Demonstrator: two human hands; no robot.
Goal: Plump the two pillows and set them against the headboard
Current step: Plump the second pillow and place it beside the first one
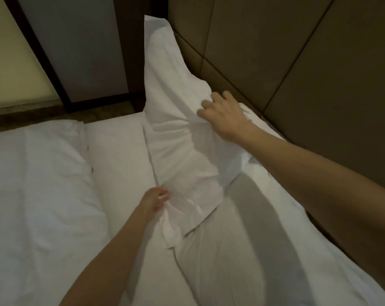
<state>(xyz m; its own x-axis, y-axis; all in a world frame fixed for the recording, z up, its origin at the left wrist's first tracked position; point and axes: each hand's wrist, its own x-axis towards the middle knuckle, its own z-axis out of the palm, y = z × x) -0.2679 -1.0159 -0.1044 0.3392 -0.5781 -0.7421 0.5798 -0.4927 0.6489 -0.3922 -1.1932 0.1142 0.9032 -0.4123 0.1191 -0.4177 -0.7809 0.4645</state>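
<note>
A white pillow stands tilted on the bed, its far corner raised beside the padded brown headboard. My left hand pinches the pillow's near lower corner. My right hand grips its right edge close to the headboard. A second white pillow lies flat along the headboard under and in front of the held one, partly in shadow.
The white sheet of the bed fills the middle, and a folded white duvet lies at the left. Beyond the bed's far edge are a strip of floor, a dark-framed panel and a pale wall.
</note>
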